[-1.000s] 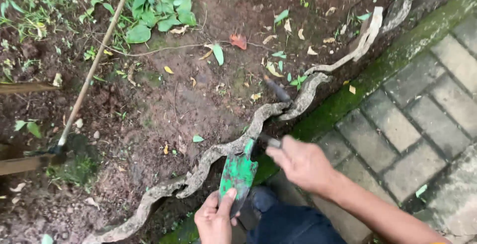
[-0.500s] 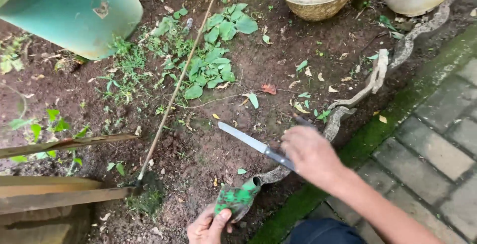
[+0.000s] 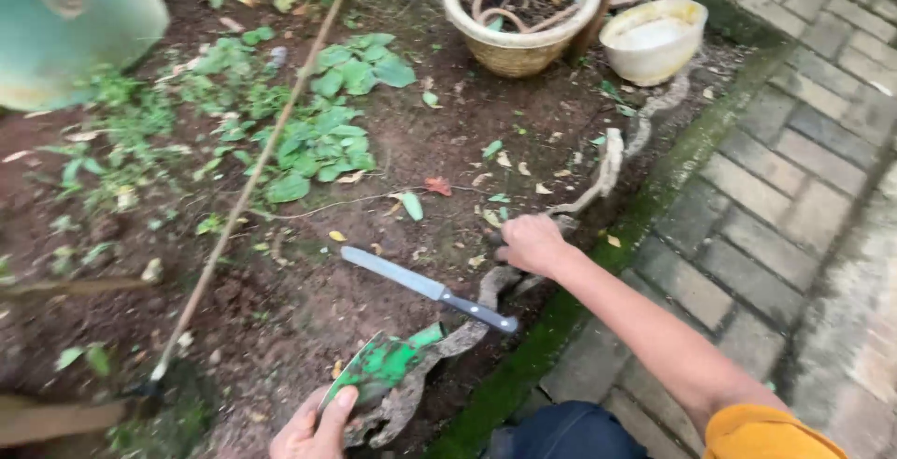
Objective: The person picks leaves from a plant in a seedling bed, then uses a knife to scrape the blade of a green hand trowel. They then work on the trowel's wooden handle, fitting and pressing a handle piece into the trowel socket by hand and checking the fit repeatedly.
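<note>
My left hand (image 3: 313, 426) sits at the bottom edge and holds a green trowel (image 3: 383, 365) by its blade end, low over the soil. A knife (image 3: 425, 288) with a steel blade and a black handle lies on the ground, its handle resting on a pale winding root (image 3: 607, 164). My right hand (image 3: 533, 244) is to the right of the knife and apart from it. Its fingers are curled down against the soil beside the root, and nothing shows in them.
A long wooden stick (image 3: 252, 183) lies diagonally across the soil. A woven pot (image 3: 519, 43) and a cream bowl (image 3: 654, 38) stand at the back, and a teal container (image 3: 75, 20) at the far left. Leafy weeds (image 3: 327, 132) grow mid-bed. Mossy brick paving (image 3: 775, 188) runs along the right.
My right hand has let go of the knife, which now lies on the soil, and has moved right to the root. The left hand still holds the trowel. The view has tilted up.
</note>
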